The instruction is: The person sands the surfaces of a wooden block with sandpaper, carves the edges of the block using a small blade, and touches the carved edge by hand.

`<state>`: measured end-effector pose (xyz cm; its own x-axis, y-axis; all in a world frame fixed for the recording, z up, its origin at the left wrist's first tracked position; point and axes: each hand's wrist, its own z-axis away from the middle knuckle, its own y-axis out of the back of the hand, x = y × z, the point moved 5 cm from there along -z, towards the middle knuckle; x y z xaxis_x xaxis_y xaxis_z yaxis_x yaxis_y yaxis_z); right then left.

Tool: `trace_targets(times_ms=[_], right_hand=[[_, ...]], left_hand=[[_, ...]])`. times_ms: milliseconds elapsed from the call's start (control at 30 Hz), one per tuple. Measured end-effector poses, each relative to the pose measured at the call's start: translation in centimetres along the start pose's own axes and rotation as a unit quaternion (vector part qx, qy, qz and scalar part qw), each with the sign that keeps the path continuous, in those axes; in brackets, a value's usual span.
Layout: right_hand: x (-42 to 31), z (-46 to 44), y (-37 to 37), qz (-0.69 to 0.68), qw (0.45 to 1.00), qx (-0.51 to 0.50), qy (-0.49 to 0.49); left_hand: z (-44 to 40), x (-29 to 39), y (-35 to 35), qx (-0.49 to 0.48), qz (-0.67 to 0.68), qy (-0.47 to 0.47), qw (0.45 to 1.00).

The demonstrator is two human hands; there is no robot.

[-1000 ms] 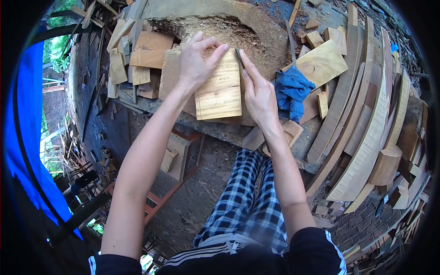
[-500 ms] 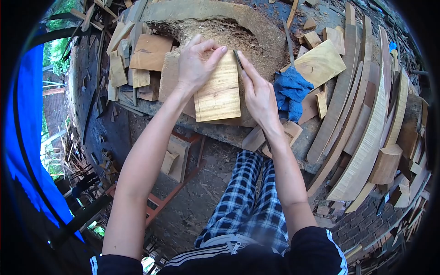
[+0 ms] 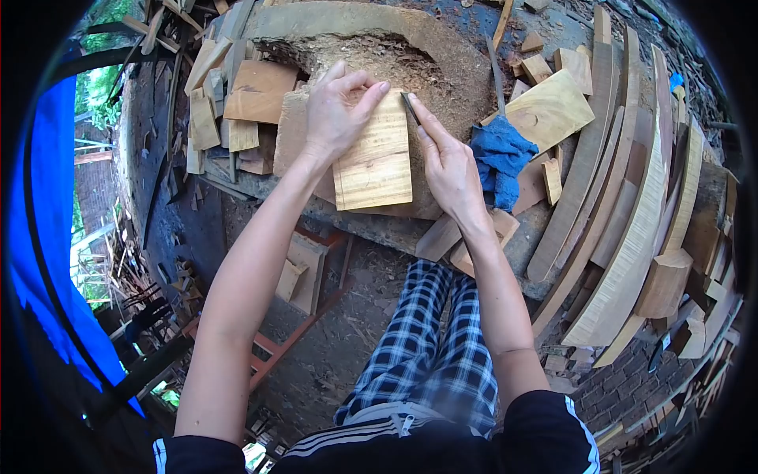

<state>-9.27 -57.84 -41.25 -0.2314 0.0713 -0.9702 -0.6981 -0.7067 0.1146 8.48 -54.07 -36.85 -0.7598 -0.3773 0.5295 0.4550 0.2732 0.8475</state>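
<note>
A flat, light wooden board (image 3: 374, 170) with visible grain stands before me on the workbench, its face towards me. My left hand (image 3: 341, 110) is closed on the board's upper left part, thumb near the top edge. Against the board's upper right edge lies the tip of a thin, dark, narrow metal tool (image 3: 410, 108). My right hand (image 3: 448, 162) is closed around this tool, index finger stretched along it. Most of the tool is hidden by the hand, so I cannot tell whether it is a knife or a file.
Behind the board is a thick, hollowed wooden slab (image 3: 466, 59). A crumpled blue cloth (image 3: 501, 154) lies right of my right hand, beside a pale board (image 3: 553, 110). Wood offcuts (image 3: 260, 91) are piled at left, and long curved planks (image 3: 624, 213) at right. A reddish frame (image 3: 304, 316) stands below.
My right hand and the tool have shifted slightly, with the tip a little lower along the board's edge. The tool's rear end, seen earlier by my wrist, is now hidden. My left hand stays in place.
</note>
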Motion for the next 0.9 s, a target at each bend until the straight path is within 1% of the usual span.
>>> trace_targets(times_ms=[67, 100, 167, 233, 300, 433, 467, 500, 567, 633, 700, 767, 867, 900], right_hand=[[-0.2, 0.1, -0.1, 0.036, 0.998, 0.036, 0.042], [-0.1, -0.3, -0.3, 0.034, 0.998, 0.037, 0.045], [-0.1, -0.6, -0.4, 0.009, 0.997, 0.049, 0.053], [0.2, 0.0, -0.4, -0.004, 0.998, 0.039, 0.044], [0.0, 0.5, -0.3, 0.002, 0.996, 0.045, 0.071], [0.3, -1.9, -0.7, -0.02, 0.998, 0.034, 0.042], [0.1, -2.6, -0.7, -0.015, 0.997, 0.036, 0.06], [0.2, -2.1, -0.7, -0.016, 0.997, 0.038, 0.06], [0.4, -0.5, -0.5, -0.007, 0.995, 0.048, 0.092], [0.5, -0.2, -0.4, 0.001, 0.994, 0.055, 0.093], [0.1, -1.2, -0.2, 0.006, 0.999, 0.024, 0.023], [0.6, -0.9, -0.2, 0.005, 0.999, 0.025, 0.033], [0.1, 0.2, -0.4, 0.026, 0.993, 0.056, 0.101], [0.4, -0.2, -0.6, 0.025, 0.993, 0.053, 0.1]], left_hand=[[-0.3, 0.0, 0.2, -0.008, -0.05, 0.0, 0.999], [-0.6, 0.0, 0.4, -0.005, -0.053, -0.002, 0.999], [-0.5, 0.1, 0.3, -0.003, -0.034, -0.016, 0.999], [0.1, 0.1, 0.0, -0.008, -0.036, -0.01, 0.999], [-0.2, 0.2, 0.3, -0.006, -0.025, -0.004, 1.0], [-0.3, 0.0, 0.3, -0.004, -0.037, -0.017, 0.999], [0.2, 0.0, 0.1, -0.007, -0.036, -0.013, 0.999], [0.2, -0.1, 0.0, -0.014, -0.032, 0.0, 0.999], [-0.3, -0.3, 0.1, -0.015, -0.03, 0.012, 0.999], [-0.3, -0.5, 0.0, -0.003, -0.045, -0.003, 0.999], [-0.5, -0.2, 0.3, -0.006, -0.035, 0.006, 0.999], [-0.3, -0.2, 0.2, -0.005, -0.025, 0.013, 1.0], [-0.7, -0.3, 0.5, 0.007, -0.039, -0.006, 0.999], [-0.6, -0.3, 0.5, 0.008, -0.039, -0.013, 0.999]])
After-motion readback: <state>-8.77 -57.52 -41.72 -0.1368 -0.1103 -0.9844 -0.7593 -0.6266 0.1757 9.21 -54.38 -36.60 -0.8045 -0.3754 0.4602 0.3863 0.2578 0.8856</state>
